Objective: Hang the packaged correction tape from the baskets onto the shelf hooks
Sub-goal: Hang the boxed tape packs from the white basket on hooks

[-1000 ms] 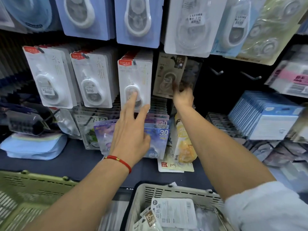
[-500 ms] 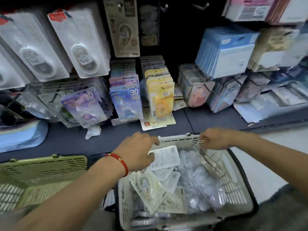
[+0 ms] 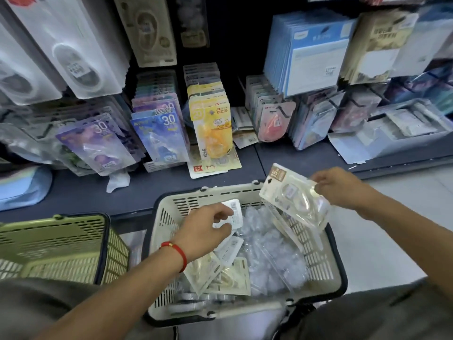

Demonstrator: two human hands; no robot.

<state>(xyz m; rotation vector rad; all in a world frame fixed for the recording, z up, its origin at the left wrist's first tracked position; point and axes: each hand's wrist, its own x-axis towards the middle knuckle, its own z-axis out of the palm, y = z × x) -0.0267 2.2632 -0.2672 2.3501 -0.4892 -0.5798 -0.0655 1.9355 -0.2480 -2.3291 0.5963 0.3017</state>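
- Cream plastic, slotted all round: the white basket (image 3: 169, 217) stands nearest the person, with many clear-wrapped packets piled inside, so most of the hanging is, I judge, not yet done.
- A green basket (image 3: 61, 241) sits just beside its left wall; what it holds cannot be made out.
- Inside the white basket, near its far-left corner, the left hand (image 3: 203, 231) has its fingers curled round a white-backed packet (image 3: 234, 213) at the top of the pile.
- Above the far-right corner of the same basket, the right hand (image 3: 338, 187) pinches a beige correction tape pack (image 3: 294, 195) by its upper right edge; the pack is lifted clear of the pile and tilted.
- Beyond the basket's far rim runs the dark shelf ledge (image 3: 294, 155), with rows of coloured packs standing along it.
- Farthest back, a matching beige pack (image 3: 147, 30) hangs among white ones on the shelf, so at least one is up; the lifted pack likely goes next to it.
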